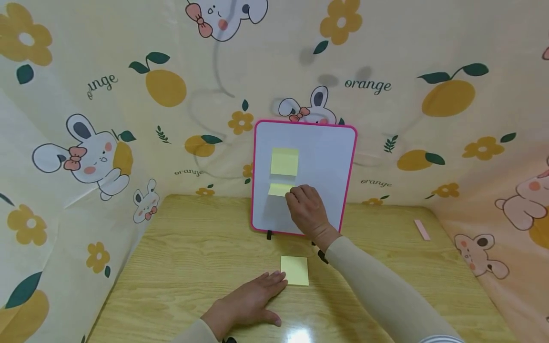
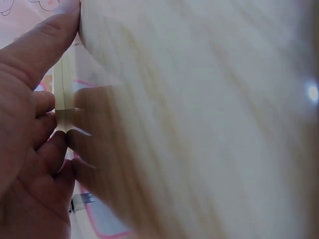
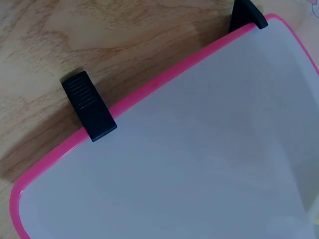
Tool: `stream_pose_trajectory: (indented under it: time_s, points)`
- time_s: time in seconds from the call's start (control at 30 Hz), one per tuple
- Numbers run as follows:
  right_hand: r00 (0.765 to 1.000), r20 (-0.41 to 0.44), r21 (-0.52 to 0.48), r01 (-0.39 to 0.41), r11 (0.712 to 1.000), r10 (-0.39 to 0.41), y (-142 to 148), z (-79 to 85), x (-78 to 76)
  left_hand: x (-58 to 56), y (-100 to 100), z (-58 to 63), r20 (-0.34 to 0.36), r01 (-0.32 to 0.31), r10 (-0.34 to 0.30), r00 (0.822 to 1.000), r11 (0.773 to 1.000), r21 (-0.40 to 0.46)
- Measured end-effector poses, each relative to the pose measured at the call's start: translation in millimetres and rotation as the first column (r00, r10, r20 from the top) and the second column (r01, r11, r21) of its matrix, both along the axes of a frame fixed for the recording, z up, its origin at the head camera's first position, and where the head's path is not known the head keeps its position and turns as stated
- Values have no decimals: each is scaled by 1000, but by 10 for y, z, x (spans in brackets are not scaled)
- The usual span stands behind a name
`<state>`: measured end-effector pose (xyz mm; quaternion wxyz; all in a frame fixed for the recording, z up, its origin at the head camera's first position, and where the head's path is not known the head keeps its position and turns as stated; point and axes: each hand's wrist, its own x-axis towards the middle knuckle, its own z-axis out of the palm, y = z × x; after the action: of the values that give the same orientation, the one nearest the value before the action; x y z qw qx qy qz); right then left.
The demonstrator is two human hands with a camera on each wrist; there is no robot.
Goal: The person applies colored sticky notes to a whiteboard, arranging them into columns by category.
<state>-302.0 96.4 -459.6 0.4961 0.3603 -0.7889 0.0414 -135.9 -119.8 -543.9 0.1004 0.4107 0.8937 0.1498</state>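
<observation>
Pink-rimmed whiteboard (image 1: 317, 157): set up at the back of the tabletop (image 1: 193, 247), black clip (image 3: 89, 107) on its lower edge, a second black clip (image 3: 247, 15) further along.
Upper note (image 1: 284, 162): pale yellow, on the board's left half, face roughly flat to it, with a shadow under its bottom edge.
Lower note (image 1: 279, 189): directly beneath, apart from the upper one; looks foreshortened, as if its free side juts outward.
Right hand (image 1: 308, 208): fingers curled in at the lower note's right end, apparently pinching it; tips hidden.
Left hand (image 1: 253, 300): laid out flat, fingers extended, tips touching the left edge of the yellow square.
Yellow square (image 1: 295, 270): on the tabletop before the board; single sheet or pad, cannot tell.
Note risk: if only a thin band of the lower note sticks, letting go at an angle could leave it curled, skewed or peeling.
Board risk: hard pressing, or the right sleeve (image 1: 377, 286) catching the lower corner, might tip or slide it.
Square risk: a sideways drag by the left hand could shift it.
</observation>
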Motion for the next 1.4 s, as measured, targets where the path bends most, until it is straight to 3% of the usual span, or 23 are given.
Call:
stream_pose_trajectory:
  time_s: [0.5,0.9,1.17,1.4]
  points:
    - [1000,-21,1,9,1000,-9,-16,29,-61,-15,-6,14,-21,16,-16,1000,1000,24]
    - [998,54,30,42,999,-44,6,-19,-80,-11,-18,1,-37,18,-17,999,999,42]
    - [999,40,2,19,1000,-19,13,-113,-92,3,-17,-38,-44,17,-15,999,999,44]
    - [990,111,47,79,996,-84,30,-200,-66,6,-24,-21,-9,12,-11,1000,999,51]
